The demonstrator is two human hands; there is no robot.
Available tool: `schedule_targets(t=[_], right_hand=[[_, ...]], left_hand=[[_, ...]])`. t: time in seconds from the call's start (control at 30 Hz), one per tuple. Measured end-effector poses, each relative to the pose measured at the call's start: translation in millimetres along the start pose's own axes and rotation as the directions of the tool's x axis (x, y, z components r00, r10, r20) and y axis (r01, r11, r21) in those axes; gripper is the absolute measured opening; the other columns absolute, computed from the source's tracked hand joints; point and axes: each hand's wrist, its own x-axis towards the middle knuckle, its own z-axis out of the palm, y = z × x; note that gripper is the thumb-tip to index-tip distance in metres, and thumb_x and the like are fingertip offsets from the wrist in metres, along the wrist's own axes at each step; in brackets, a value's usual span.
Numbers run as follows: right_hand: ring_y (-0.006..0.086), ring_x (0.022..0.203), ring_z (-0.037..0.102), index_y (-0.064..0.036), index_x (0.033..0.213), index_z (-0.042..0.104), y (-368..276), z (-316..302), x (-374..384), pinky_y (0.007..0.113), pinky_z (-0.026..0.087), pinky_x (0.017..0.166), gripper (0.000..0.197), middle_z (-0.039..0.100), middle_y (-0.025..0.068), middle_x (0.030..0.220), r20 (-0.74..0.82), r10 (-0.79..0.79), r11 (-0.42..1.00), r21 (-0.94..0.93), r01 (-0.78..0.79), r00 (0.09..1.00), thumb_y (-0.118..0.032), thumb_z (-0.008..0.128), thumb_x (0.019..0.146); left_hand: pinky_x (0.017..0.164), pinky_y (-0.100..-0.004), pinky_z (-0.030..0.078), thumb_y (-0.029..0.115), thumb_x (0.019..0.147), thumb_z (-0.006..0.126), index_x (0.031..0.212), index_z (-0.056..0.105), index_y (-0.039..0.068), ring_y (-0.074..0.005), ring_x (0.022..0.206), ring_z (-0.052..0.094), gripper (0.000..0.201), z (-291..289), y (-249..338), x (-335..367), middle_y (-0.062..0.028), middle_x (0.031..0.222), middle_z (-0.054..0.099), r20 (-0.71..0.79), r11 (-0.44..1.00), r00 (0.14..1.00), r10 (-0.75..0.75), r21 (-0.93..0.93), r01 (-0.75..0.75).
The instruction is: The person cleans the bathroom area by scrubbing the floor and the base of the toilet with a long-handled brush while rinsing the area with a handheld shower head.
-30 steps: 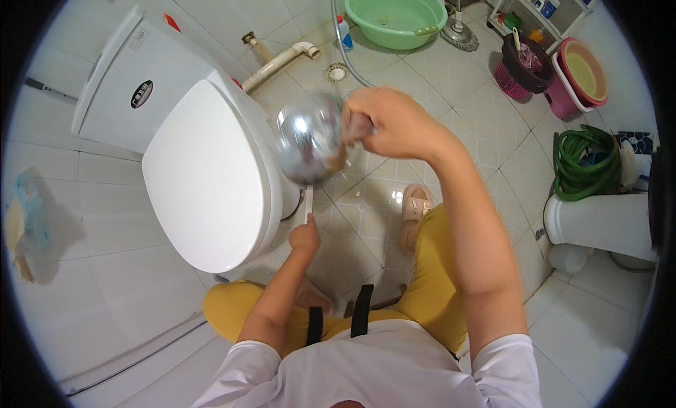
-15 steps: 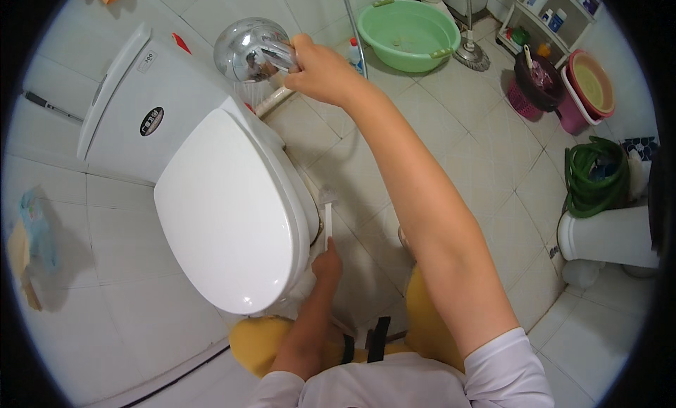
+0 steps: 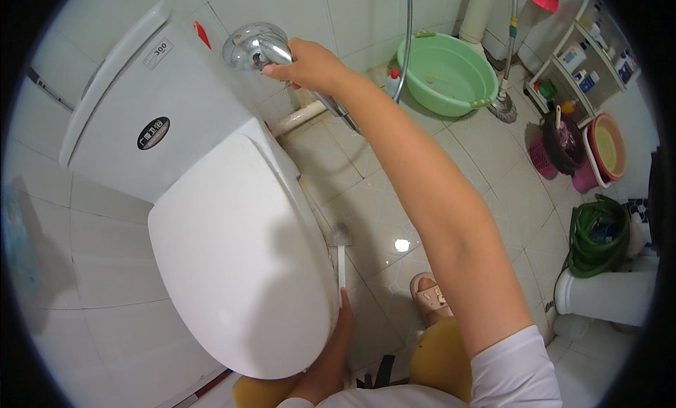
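Observation:
My right hand is closed around the handle of a chrome shower head, held up beside the toilet tank. Its round face points away from me, and I cannot tell if water runs from it. Down at the right side of the white toilet, my left hand grips the white handle of a brush. The brush's greyish head rests at the floor along the toilet's base. Most of the left fingers are hidden by the toilet lid, which is shut.
Wet-looking pale floor tiles spread right of the toilet. A metal hose hangs before a green basin, near a mop. Further right are a shelf rack, stacked basins and a coiled green hose. My sandalled foot stands below.
The view has shifted, so the toilet and basin sit lower in it. The shower head has turned, its face less visible. My left hand and brush remain low beside the toilet.

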Motion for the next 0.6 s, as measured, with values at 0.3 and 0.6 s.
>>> schedule_targets(t=[0.3,0.6], right_hand=[[0.0224,0.071,0.062,0.0032,0.093,0.057,12,31,35,0.035,0.049,0.066,0.048,0.062,0.0135,0.08,0.12,0.073,0.98,-0.191,-0.049,0.99,-0.04,0.068,0.077],[0.0312,0.091,0.062,0.002,0.101,0.057,-6,43,45,0.039,0.049,0.078,0.049,0.064,0.0166,0.095,-0.047,0.083,0.973,-0.214,-0.091,0.995,-0.04,0.066,0.078]], left_hand=[[0.074,-0.0481,0.048,0.01,0.087,0.046,0.145,-0.009,0.023,-0.0396,0.084,0.06,0.081,27,5,5,-0.028,0.101,0.054,0.029,0.99,0.992,-0.121,-0.069,0.123],[0.073,-0.0474,0.048,0.01,0.088,0.045,0.145,-0.006,0.022,-0.0378,0.083,0.06,0.078,19,6,10,-0.0261,0.098,0.055,0.07,0.982,0.988,-0.141,-0.115,0.149]])
